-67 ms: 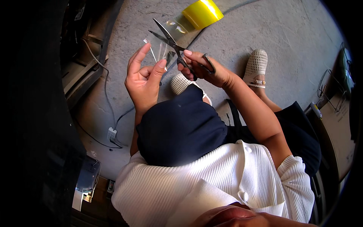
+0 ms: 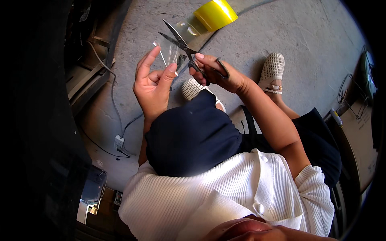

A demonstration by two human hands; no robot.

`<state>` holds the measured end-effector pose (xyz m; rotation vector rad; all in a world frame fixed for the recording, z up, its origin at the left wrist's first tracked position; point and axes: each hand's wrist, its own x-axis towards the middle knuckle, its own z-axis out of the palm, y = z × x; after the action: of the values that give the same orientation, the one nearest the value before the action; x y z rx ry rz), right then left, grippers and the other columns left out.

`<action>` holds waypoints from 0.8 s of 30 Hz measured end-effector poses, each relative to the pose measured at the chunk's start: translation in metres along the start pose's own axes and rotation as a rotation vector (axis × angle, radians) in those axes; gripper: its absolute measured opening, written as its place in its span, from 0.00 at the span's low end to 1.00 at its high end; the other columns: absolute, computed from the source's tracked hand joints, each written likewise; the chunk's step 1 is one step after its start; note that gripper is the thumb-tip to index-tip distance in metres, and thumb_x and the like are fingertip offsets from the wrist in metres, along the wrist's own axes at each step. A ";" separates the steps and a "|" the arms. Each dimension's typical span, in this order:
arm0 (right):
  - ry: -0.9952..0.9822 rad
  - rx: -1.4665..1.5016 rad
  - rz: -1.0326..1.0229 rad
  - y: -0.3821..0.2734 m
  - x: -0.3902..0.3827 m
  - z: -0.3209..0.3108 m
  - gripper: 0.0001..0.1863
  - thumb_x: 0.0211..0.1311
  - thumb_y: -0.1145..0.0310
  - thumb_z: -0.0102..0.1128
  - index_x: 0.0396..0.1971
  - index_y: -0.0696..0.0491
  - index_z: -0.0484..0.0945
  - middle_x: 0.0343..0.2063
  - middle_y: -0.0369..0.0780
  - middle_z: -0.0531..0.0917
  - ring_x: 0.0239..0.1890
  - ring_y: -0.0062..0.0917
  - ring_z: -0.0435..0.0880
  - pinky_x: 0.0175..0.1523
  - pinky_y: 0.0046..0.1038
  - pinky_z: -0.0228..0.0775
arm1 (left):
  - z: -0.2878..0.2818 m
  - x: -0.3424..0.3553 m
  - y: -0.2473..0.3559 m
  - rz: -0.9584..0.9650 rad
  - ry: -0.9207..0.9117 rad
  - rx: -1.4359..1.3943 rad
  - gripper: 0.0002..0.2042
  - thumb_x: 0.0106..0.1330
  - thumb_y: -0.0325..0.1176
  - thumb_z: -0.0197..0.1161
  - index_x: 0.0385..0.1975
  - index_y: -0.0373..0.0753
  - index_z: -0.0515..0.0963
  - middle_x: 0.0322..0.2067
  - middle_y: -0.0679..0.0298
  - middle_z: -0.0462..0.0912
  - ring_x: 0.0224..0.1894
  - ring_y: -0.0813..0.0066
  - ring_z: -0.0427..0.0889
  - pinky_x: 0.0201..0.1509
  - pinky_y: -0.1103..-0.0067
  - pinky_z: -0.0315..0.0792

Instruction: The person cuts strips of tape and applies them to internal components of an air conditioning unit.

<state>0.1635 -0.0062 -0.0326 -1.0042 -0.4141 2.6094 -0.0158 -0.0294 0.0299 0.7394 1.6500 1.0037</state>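
My left hand (image 2: 152, 84) grips a short clear strip of tape (image 2: 173, 54) at thumb and fingertips, with a thin pale edge crossing between them. My right hand (image 2: 221, 76) is closed round the handles of black-handled scissors (image 2: 181, 42), whose blades stand apart over the clear strip. Just beyond the blades, a yellow tape roll (image 2: 215, 15) lies on its side, a transparent length (image 2: 189, 28) stretching from it toward the scissors and my left hand. Exactly where the blades touch the tape, I cannot tell.
My knees and sandalled feet (image 2: 271, 70) are over the concrete floor (image 2: 305, 36). Dark cables and a white plug block (image 2: 119, 141) lie at left beside a dark metal frame (image 2: 100, 72). Cardboard (image 2: 358, 140), looped wire and a small tube (image 2: 335, 117) sit at right.
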 end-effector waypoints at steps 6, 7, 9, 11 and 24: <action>0.068 -0.089 -0.012 0.005 0.002 -0.003 0.31 0.61 0.35 0.52 0.27 0.54 0.77 0.18 0.28 0.69 0.21 0.14 0.67 0.28 0.17 0.58 | -0.002 0.001 -0.002 0.002 0.000 -0.018 0.25 0.57 0.19 0.68 0.56 0.30 0.70 0.57 0.57 0.70 0.33 0.80 0.81 0.37 0.87 0.77; 0.073 -0.112 -0.023 0.005 0.002 -0.003 0.31 0.61 0.35 0.52 0.27 0.54 0.77 0.18 0.28 0.69 0.21 0.14 0.67 0.27 0.17 0.58 | -0.002 0.001 -0.002 0.002 0.001 -0.019 0.25 0.57 0.19 0.68 0.56 0.30 0.70 0.57 0.57 0.70 0.33 0.80 0.81 0.38 0.86 0.77; 0.091 -0.141 -0.027 0.005 0.002 -0.003 0.31 0.61 0.35 0.53 0.25 0.54 0.77 0.17 0.28 0.69 0.20 0.14 0.67 0.26 0.17 0.58 | -0.002 0.001 -0.002 0.000 0.002 -0.021 0.25 0.57 0.19 0.68 0.56 0.30 0.70 0.57 0.57 0.69 0.34 0.79 0.82 0.38 0.86 0.77; 0.113 -0.155 -0.011 0.004 0.002 -0.001 0.30 0.61 0.36 0.53 0.24 0.53 0.77 0.16 0.28 0.69 0.20 0.14 0.67 0.26 0.16 0.58 | -0.002 0.000 -0.002 -0.003 0.005 -0.023 0.25 0.58 0.19 0.68 0.56 0.30 0.70 0.58 0.56 0.69 0.34 0.79 0.82 0.38 0.86 0.77; -0.004 -0.118 0.012 -0.008 0.006 0.006 0.32 0.67 0.35 0.37 0.31 0.52 0.74 0.21 0.31 0.68 0.25 0.17 0.62 0.33 0.19 0.50 | -0.005 -0.001 -0.006 -0.027 -0.007 -0.075 0.26 0.57 0.21 0.69 0.57 0.32 0.70 0.48 0.59 0.75 0.31 0.83 0.80 0.36 0.88 0.72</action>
<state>0.1565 0.0025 -0.0291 -1.0414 -0.5713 2.6243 -0.0206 -0.0348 0.0257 0.6679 1.6040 1.0367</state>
